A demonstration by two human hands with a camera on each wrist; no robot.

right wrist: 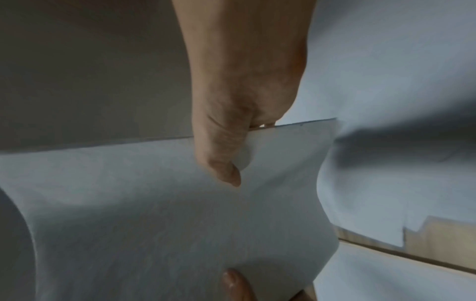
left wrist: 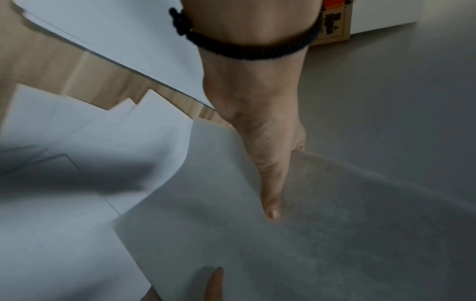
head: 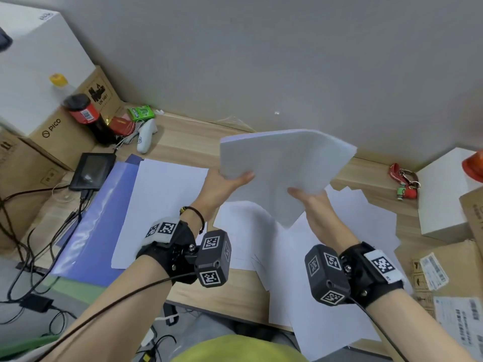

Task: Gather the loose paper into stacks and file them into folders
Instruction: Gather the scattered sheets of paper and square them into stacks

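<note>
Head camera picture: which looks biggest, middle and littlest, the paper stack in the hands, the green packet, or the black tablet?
1. paper stack, though it is held up nearer the camera
2. black tablet
3. green packet

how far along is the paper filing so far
Done: one stack of paper is gathered. In hand: left hand and right hand hold it above the desk. Left: loose sheets lie scattered below, a sheet lies on the blue folder, and nothing looks filed.
</note>
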